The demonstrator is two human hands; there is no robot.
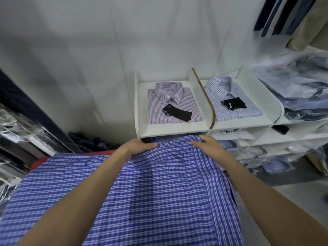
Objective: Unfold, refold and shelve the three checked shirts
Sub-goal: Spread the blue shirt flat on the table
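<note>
The left hand (pixel 137 145) lay flat on the far edge of the blue checked shirt (pixel 145 189), fingers straight and close together, tips pointing right toward the collar region; nothing was pinched. The shirt itself was spread back-up over a red-edged surface (pixel 38 161), its body reaching from beneath both sets of fingers toward the viewer, with one side already turned in along a vertical crease under the right forearm. The right hand (pixel 207 143) rested on the same far edge, fingers extended and slightly spread, tips pointing left, so that the two sets of fingertips faced each other with a short bunched stretch of cloth between them. Beyond the fingers stood a white shelf (pixel 177 129); in its left compartment, just past the left hand, lay a folded pink checked shirt (pixel 174 103) with a black tag, and in the compartment to the right, past the right hand, a folded pale blue checked shirt (pixel 232 100), likewise tagged. Judged from this arrangement, two shirts were done and the third was mid-fold. To do this step well, both palms would need to smooth the bunched cloth outward from the collar before the left side was turned in to match the right, keeping the creases parallel and the collar centred. A wrinkle trapped here would probably show on the finished front.
</note>
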